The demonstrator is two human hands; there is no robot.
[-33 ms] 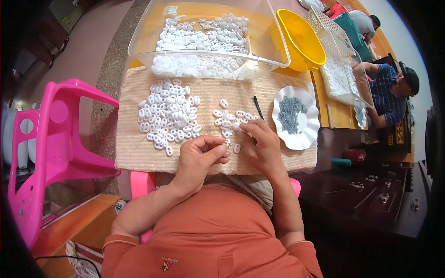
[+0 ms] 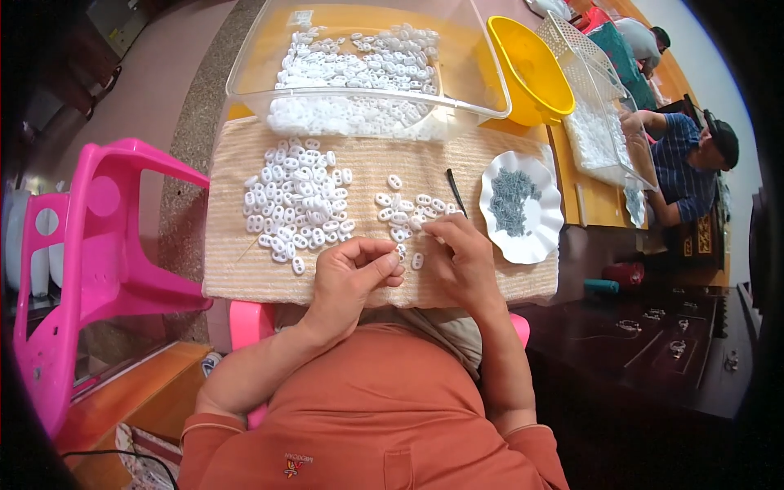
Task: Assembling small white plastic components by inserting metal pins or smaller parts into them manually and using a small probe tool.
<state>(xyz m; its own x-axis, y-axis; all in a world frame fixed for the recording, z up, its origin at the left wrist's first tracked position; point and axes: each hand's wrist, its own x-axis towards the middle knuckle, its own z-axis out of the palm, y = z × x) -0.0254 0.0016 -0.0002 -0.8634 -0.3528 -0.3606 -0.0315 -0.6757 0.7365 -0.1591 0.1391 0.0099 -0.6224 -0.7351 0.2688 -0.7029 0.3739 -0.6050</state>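
Pieces (image 2: 314, 218) heap left and scatter midway; left hand (image 2: 353, 279) pinches one at closed fingertips; right hand (image 2: 461, 257) curls, hold unclear; shirt (image 2: 367, 384) bears small print; bare cloth (image 2: 368, 167) separates both groups.

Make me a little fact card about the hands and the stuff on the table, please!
Big pile: white two-hole pieces, left side
Small group: more white pieces, middle
Left hand: seems to pinch a white piece
Right hand: curled near the small group; can't tell if holding anything
Plate: white, wavy edge, holds grey bits
Box: see-through, lots of white pieces inside
Tub: yellow, beside the box
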